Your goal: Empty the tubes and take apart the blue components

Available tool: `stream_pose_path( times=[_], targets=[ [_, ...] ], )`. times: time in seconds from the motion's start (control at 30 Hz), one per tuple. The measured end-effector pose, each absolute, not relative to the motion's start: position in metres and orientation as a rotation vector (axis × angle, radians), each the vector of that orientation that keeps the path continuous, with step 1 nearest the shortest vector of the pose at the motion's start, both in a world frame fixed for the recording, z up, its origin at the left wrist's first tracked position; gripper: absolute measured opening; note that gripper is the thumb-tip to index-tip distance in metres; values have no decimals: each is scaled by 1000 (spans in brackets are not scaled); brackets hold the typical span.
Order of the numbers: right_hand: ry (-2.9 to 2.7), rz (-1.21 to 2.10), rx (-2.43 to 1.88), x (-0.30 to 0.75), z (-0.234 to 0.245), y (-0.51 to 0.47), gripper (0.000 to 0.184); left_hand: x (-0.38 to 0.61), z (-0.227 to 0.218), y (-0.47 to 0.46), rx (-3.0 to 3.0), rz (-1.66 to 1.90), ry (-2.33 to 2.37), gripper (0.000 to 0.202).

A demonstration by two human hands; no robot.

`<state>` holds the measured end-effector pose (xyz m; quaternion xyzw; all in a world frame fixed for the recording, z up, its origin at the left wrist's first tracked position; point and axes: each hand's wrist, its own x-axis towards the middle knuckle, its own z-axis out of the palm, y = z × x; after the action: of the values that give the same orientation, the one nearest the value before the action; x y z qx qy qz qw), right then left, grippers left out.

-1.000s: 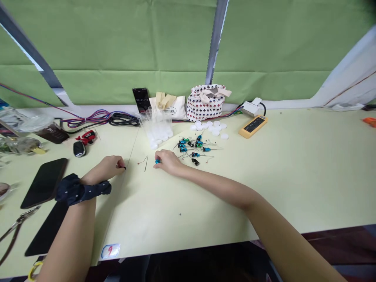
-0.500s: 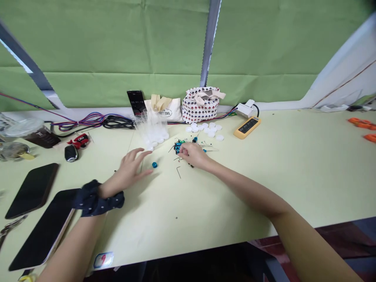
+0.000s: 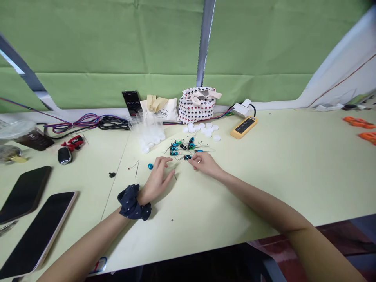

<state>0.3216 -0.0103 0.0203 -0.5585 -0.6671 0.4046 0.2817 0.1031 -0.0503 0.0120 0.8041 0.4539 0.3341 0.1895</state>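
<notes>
Before you, the pale counter (image 3: 293,168) carries the patterned bag (image 3: 196,107) against the green-covered wall, its straps folded over the top and its contents hidden. At your far left, the lidded cup (image 3: 32,139) holds something dark. Next in size is the cream pouch (image 3: 170,111), its inside out of sight, with the bundle of clear tubes (image 3: 148,133) in front of it, white at their near ends; you cannot tell whether anything is in them. A second ago your left hand (image 3: 155,184) was pinched far to the left; it now sits closer to the pile, thumb and fingers wide apart with nothing between them. Your right hand (image 3: 204,163), which held a blue piece then, is now narrow at the near edge of the pile of small parts (image 3: 182,146), fingertips against a blue-and-black part (image 3: 187,157); whether it is gripped, you cannot tell. The round blue piece (image 3: 150,166) now rests on bare surface just beside your left hand, and the black knob (image 3: 112,174) lies well apart, farther left.
</notes>
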Motion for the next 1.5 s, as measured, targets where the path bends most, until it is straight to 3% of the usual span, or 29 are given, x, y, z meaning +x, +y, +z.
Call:
stream_pose_path(
  times=[0.1,0.2,0.43,0.57,0.73,0.97,1.1,1.33,1.5],
  targets=[
    [-1496,1398,-1441,322,23,-11,26,106,6,-47,2216,990,1296,37],
    [-1439,1451,-1416,321,20,-14,27,111,5,-48,2265,985,1284,37],
    [-1829,942,-1392,325,4,-20,19,87,28,-53,2450,1119,1575,31],
    [-1857,899,-1303,322,3,-25,19,74,38,-54,2357,1190,1617,26],
    [-1813,1046,-1150,316,16,-36,25,87,34,-58,2173,1067,1290,33],
    [-1589,1643,-1049,319,19,-35,37,89,22,-61,2319,936,969,40],
    [-1501,1849,-1070,316,15,-39,41,99,19,-68,2234,937,1086,21],
    [-1568,1805,-1086,313,15,-50,39,109,23,-72,1918,687,1094,25],
    [-1584,1693,-1031,312,14,-50,35,104,23,-69,1766,712,1036,24]
  ],
)
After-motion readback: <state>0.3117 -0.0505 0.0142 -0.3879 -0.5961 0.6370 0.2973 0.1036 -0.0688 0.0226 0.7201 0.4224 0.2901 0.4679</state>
